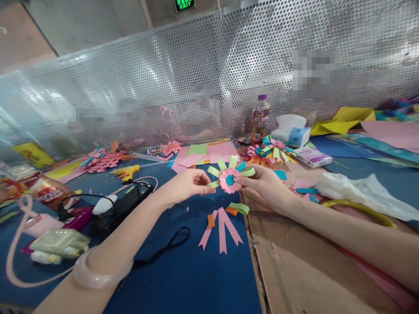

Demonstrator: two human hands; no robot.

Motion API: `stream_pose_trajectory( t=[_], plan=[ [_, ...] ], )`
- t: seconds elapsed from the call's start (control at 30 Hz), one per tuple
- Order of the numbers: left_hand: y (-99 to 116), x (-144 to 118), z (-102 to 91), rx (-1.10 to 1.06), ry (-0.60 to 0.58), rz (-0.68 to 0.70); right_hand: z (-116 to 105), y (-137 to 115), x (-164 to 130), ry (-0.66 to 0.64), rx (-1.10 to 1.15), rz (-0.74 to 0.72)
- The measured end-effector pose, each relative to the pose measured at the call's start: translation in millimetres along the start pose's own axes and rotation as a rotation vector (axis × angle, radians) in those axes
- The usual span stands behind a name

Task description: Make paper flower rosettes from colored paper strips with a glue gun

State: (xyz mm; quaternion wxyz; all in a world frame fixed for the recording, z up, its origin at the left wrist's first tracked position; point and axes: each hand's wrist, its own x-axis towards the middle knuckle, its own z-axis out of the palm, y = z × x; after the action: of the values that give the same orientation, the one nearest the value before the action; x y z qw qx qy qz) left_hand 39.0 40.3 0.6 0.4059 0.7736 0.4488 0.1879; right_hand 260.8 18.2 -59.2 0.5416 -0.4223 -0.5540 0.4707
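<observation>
A paper flower (225, 182) with a blue centre, pink inner petals and light green outer loops is held up between my two hands. My left hand (193, 182) pinches a green loop at the flower's left side. On the other side, my right hand (258, 183) grips the flower's right edge, thumb in front near the pink petals. Just below lie pink paper ribbon tails (222, 231) with notched ends, a small orange strip (211, 220) and a light green strip (240, 208) on the blue table surface.
A yellow glue gun (126, 172) lies left of my left hand, near a black power bank-like box (124, 205) with cables. Finished paper flowers (275, 150), a drink bottle (261, 120) and tissue packs (312, 156) stand behind. A perforated metal screen (196, 61) borders the table.
</observation>
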Motion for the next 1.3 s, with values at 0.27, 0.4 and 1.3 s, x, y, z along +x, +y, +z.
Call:
stream_pose_trajectory(
  t=[0.27,0.4,1.3],
  plan=[
    [-2.5,1.0,-0.9,-0.003,-0.009,0.013,0.2,1.7,0.9,-0.010,0.019,-0.016],
    [-0.7,0.5,-1.3,-0.006,-0.013,0.010,0.6,0.6,0.3,-0.009,0.019,-0.018],
    [7.2,-4.1,2.1,-0.149,-0.003,-0.055,1.0,1.6,-1.5,-0.064,-0.004,-0.043]
  ],
)
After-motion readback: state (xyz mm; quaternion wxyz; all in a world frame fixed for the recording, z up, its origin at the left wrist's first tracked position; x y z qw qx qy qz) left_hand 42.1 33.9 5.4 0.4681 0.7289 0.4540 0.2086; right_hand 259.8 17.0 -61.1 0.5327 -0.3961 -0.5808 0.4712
